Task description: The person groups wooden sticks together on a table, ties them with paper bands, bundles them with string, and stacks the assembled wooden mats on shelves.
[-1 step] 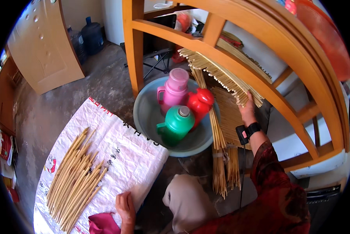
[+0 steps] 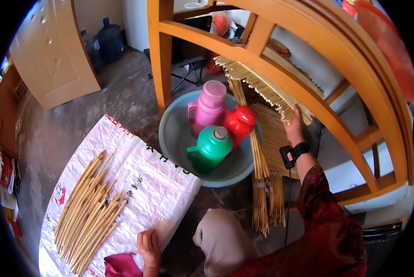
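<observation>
My right hand [image 2: 295,127] is closed on the near end of a mat of pale plant stalks [image 2: 260,87], its fingers on the cut stalk ends. Part of the mat passes behind an orange-brown wooden frame [image 2: 207,38]. My left hand [image 2: 148,247] rests on a white woven sack [image 2: 163,184] with its fingers curled in; nothing shows in them. A maroon cloth [image 2: 123,265] lies beside it. Farther left on the sack, a row of loose peeled stalks [image 2: 87,214] is spread out.
A grey-blue basin [image 2: 174,152] holds pink [image 2: 208,108], red [image 2: 238,123] and green [image 2: 210,148] flasks. Tied stalk bundles [image 2: 261,198] lean beside it, near a flat stalk mat [image 2: 274,138]. A board [image 2: 54,51] and blue water jugs [image 2: 110,41] stand at the back left.
The view has shifted very slightly. Both hands stay where they were, the right still on the stalk mat.
</observation>
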A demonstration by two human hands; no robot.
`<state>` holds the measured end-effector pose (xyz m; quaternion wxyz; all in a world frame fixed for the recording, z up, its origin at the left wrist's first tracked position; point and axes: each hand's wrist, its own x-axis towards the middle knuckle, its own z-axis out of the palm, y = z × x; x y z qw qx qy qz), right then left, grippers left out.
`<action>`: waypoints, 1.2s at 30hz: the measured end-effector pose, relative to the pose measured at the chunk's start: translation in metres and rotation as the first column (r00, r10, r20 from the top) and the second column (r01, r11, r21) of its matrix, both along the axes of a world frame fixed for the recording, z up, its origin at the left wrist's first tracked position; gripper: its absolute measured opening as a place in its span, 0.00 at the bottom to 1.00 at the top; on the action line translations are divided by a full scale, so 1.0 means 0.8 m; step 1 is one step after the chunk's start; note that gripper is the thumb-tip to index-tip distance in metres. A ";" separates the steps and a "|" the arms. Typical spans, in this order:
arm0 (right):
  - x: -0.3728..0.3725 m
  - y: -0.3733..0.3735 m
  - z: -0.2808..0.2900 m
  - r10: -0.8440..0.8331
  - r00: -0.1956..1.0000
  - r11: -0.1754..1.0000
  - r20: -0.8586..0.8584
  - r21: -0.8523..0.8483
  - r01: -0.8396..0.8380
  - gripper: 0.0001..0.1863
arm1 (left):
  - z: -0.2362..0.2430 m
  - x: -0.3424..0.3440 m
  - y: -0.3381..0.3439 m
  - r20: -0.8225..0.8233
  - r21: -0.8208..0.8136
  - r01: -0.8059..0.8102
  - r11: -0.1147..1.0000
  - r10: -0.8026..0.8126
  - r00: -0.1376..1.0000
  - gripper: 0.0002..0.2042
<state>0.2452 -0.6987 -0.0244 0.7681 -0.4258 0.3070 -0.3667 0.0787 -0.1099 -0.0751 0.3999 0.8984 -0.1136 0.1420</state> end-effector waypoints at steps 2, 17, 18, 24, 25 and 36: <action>0.038 -0.026 -0.009 0.018 0.999 1.000 -0.046 0.003 -0.018 0.17 | 0.006 0.000 -0.004 0.029 0.095 0.006 0.995 -0.009 1.000 0.06; 0.207 -0.103 -0.063 0.226 0.924 0.963 0.307 0.073 -0.260 0.25 | 0.006 0.001 -0.010 -0.095 0.195 0.022 0.980 -0.003 0.995 0.07; 0.210 -0.116 -0.063 0.228 0.925 0.963 0.304 0.072 -0.261 0.25 | 0.006 0.001 -0.012 -0.102 0.201 0.011 0.980 0.009 0.995 0.06; 0.212 -0.182 -0.100 0.358 0.915 0.874 0.185 0.277 -0.398 0.15 | 0.016 0.007 -0.014 -0.102 0.241 -0.001 0.970 0.026 0.994 0.05; 0.213 -0.182 -0.106 0.356 0.902 0.894 0.243 0.192 -0.405 0.15 | 0.013 0.004 -0.013 -0.102 0.250 -0.001 0.968 0.028 0.994 0.05; 0.132 -0.128 -0.135 0.177 0.926 0.983 -0.333 0.104 -0.151 0.17 | 0.017 -0.007 0.004 -0.196 0.301 0.046 0.953 0.014 0.981 0.06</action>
